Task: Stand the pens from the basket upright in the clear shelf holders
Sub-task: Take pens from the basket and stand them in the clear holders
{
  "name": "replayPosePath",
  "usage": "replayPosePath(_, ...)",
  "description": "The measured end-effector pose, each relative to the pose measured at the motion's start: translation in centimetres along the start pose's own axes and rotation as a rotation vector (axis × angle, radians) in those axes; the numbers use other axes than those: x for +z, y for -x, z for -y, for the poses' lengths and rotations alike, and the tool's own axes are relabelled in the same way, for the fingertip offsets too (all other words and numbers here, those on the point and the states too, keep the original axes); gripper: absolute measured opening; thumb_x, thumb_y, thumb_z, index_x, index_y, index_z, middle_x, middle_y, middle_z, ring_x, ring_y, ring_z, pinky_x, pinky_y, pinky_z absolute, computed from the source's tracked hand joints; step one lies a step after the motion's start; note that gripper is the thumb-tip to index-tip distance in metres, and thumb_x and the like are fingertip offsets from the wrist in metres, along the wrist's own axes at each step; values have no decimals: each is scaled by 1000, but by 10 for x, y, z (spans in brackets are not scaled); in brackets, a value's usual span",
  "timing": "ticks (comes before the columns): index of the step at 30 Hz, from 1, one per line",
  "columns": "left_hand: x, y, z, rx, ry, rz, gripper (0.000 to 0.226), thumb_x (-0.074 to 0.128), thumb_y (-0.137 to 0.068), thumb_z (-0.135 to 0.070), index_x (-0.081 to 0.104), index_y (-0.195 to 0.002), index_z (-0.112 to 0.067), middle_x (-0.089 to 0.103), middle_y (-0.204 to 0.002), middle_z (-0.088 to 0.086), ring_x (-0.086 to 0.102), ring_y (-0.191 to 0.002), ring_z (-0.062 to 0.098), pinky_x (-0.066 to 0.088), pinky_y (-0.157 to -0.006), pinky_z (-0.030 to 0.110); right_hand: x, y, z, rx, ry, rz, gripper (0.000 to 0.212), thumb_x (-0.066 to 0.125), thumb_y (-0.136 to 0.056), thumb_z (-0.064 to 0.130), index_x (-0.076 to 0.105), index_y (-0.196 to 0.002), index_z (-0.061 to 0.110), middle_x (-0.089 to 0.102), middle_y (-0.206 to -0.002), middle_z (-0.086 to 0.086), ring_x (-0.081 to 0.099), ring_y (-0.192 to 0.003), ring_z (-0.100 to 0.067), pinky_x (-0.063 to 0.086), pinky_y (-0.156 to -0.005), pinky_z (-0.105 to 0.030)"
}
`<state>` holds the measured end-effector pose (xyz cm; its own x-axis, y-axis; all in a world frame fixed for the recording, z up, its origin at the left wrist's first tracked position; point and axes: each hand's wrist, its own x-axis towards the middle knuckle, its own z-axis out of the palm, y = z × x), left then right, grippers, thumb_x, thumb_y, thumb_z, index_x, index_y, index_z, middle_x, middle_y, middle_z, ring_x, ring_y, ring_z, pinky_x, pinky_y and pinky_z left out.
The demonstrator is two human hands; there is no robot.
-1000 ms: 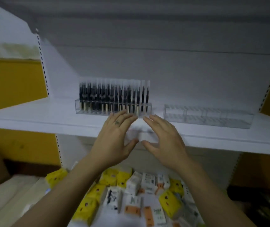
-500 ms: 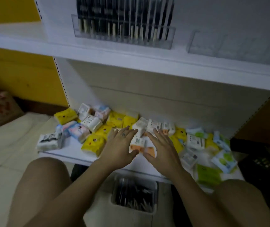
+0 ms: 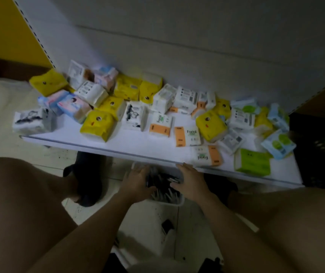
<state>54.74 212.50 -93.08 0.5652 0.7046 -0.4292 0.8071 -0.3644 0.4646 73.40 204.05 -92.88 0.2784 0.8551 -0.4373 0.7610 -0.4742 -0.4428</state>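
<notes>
Reaching left hand [image 3: 136, 182] and right hand [image 3: 192, 180] into white plastic basket [image 3: 169, 203]
Many slim dark pens [image 3: 164, 187] wait inside; cannot tell the fingers' hold through blur.

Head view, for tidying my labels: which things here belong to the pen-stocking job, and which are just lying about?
Job: white basket; pens inside it; left hand and right hand at the basket.
Lying about: tissue packs scattered on the lower shelf; black crate at right.
</notes>
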Motion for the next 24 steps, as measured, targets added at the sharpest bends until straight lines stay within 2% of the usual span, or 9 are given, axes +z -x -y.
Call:
replayPosePath(4, 8, -10, 12, -67, 31, 53, 80, 72, -78, -44, 35, -146, -22, 41, -148, 7, 37, -135, 28, 39, -106, 47, 21, -5, -19, 65, -80, 107, 64, 73, -79, 43, 51, -135, 20, 58, -132, -2, 56, -118, -22, 50, -94, -39)
replayPosePath(9, 22, -18, 25, -128, 61, 107, 66, 71, -77, -46, 47, -135, -26, 55, -135, 5, 52, -119, 28, 47, -97, 44, 48, -19, -39, 119, -6, 146, 43, 64, -84, 51, 68, -112, 19, 68, -104, -8, 63, -97, -27, 53, -83, -34)
replayPosePath(10, 26, -19, 29, -163, 84, 126, 62, 70, -76, -48, 50, -131, -28, 59, -129, 4, 55, -115, 27, 48, -95, 43, 57, -24, -40, 117, -13, 138, 40, 63, -86, 47, 70, -104, 12, 68, -96, -10, 64, -88, -26, 52, -76, -28)
replayPosePath(12, 35, -22, 35, -225, 138, 147, 55, 67, -73, -49, 55, -123, -28, 63, -119, 3, 58, -107, 27, 50, -92, 43, 73, -35, -35, 140, -53, 237, 28, 66, -90, 21, 69, -95, -6, 67, -92, -20, 63, -79, -25, 47, -66, -19)
replayPosePath(13, 41, -23, 37, -253, 167, 153, 49, 66, -73, -47, 58, -117, -27, 64, -114, 3, 59, -104, 26, 51, -90, 43, 84, -40, -33, 126, -64, 279, 24, 65, -90, 12, 68, -96, -10, 66, -96, -22, 62, -84, -29, 46, -67, -21)
replayPosePath(15, 51, -22, 35, -299, 224, 158, 40, 67, -77, -41, 60, -113, -24, 64, -112, 5, 60, -98, 25, 53, -89, 40, 103, -49, -31, 132, -29, 387, 22, 58, -91, 11, 67, -101, -6, 65, -105, -20, 59, -98, -33, 47, -74, -27)
replayPosePath(19, 68, -9, 26, -337, 278, 220, 60, 66, -88, -32, 42, -140, -14, 44, -144, 10, 43, -131, 25, 38, -104, 33, 128, -54, -47, 118, 131, 566, 31, 52, -93, 19, 63, -117, 2, 56, -120, -16, 53, -112, -28, 46, -94, -36)
replayPosePath(22, 74, -2, 26, -343, 297, 248, 66, 64, -90, -31, 34, -146, -13, 40, -149, 8, 40, -134, 22, 34, -106, 29, 133, -56, -53, 69, 298, 603, 46, 46, -97, 24, 45, -140, 7, 37, -146, -15, 35, -132, -33, 36, -107, -40)
replayPosePath(24, 73, -2, 26, -348, 324, 241, 65, 64, -91, -30, 35, -146, -13, 41, -149, 8, 41, -133, 22, 34, -104, 28, 134, -63, -51, 45, 350, 604, 47, 41, -100, 23, 39, -144, 7, 35, -149, -16, 31, -134, -36, 30, -111, -41)
